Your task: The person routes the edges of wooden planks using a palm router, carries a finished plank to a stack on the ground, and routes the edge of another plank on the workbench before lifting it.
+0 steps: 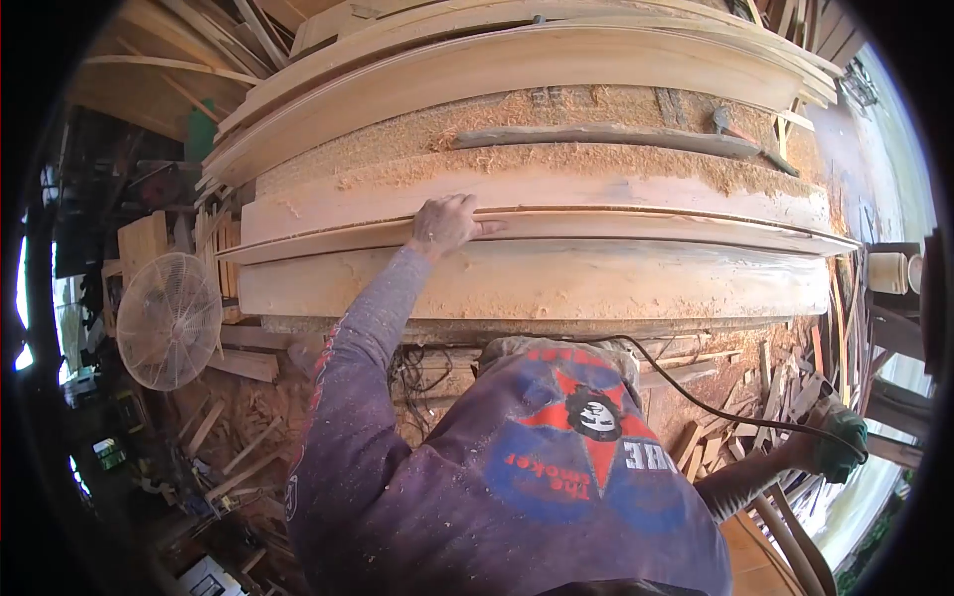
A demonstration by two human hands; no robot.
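My left hand (444,224) grips the upper edge of a long thin wooden board (616,224), fingers over the edge and thumb along its near face. This board lies lengthwise between two wider pale planks, a shavings-strewn far plank (566,189) and a near plank (537,280). Out at the far right, my right hand (817,425) is closed around a green corded power tool (843,452), whose exact kind is hard to make out. Its black cord (696,399) runs from beside my waist to the tool.
Sawdust and shavings cover the bench (397,134). A hammer (745,134) lies there beside a long grey strip (606,135). More long boards (517,74) lie at the back. A fan (169,320) stands left; wood offcuts (243,447) litter the floor.
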